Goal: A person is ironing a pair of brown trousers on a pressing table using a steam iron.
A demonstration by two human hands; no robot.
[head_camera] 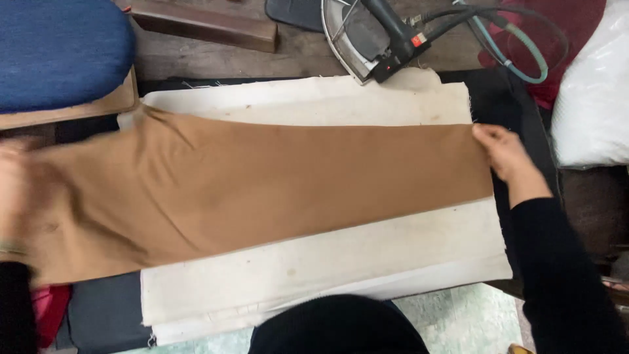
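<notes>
On the cream pressing cloth: tan fabric stretched flat.
Your right hand pinches the fabric's far end; your left hand is blurred, grip unreadable. Uneven pull could crease the smooth weave. Beyond, the metal steam iron rests on the wooden table.

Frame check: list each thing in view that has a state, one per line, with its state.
brown cloth: spread flat across the cream pad, held at both ends.
cream pad: laid flat, stained, edges frayed.
steam iron: parked beyond the pad, hoses attached.
left hand: blurred, on the cloth's left end.
right hand: gripping the cloth's right end.
blue cushion: resting at upper left.
</notes>
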